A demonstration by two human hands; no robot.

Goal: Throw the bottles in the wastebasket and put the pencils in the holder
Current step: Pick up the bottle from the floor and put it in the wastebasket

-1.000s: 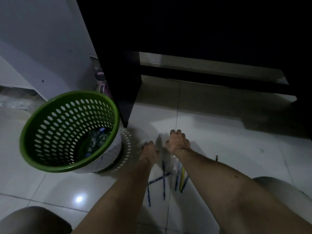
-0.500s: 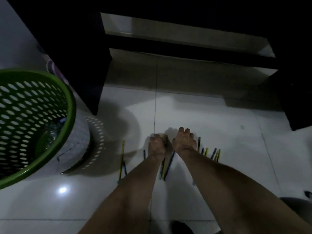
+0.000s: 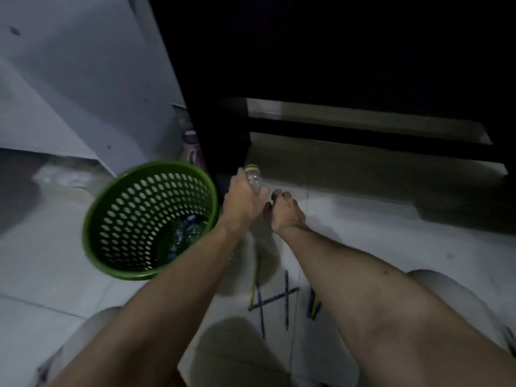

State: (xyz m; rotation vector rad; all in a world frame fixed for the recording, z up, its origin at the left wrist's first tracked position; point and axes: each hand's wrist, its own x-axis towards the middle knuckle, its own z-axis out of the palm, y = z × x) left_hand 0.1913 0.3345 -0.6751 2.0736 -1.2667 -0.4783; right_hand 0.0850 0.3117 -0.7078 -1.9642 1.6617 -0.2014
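A person's left hand grips one clear plastic bottle, its cap end pointing up, just right of the rim of a green perforated wastebasket standing on a pale tiled floor. The right hand hangs just beside the left, fingers curled loosely downward and holding nothing that can be seen. Inside the wastebasket lie several crumpled bottles; their exact number cannot be told in the dim light. Nearer the camera than the wastebasket and to its right, about six pencils lie scattered on the floor, two of them crossing, with two more partly hidden under the right forearm. A dark piece of furniture rises behind the wastebasket, its leg close to the basket's far right rim, and a grey wall stands behind the basket to the left. Bare floor lies open to the right of the hands. No pencil holder is in view.
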